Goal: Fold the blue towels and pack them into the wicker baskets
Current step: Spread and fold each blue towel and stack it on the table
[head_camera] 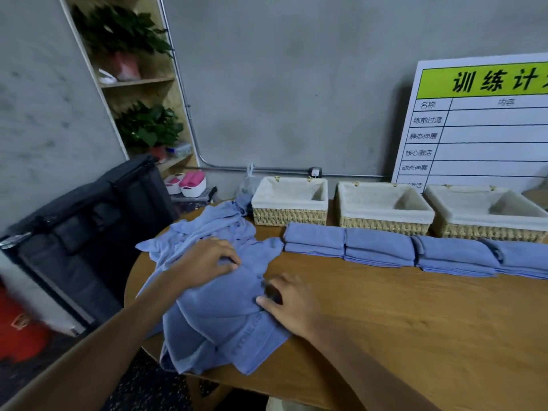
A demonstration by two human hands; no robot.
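Observation:
A heap of loose blue towels [213,310] lies on the left end of the wooden table [400,327], partly hanging over its edge. My left hand [207,259] rests on top of the heap with fingers curled into the cloth. My right hand [287,301] pinches the heap's right edge between thumb and fingers. Several folded blue towels [382,247] lie in a row in front of three lined wicker baskets [290,200], [382,209], [486,215], all showing only their white liners.
A white board with a green header [480,120] leans on the wall behind the baskets. A black bag [89,221] stands left of the table. A wooden shelf with plants [139,93] fills the corner. Something red [20,324] sits at the far left.

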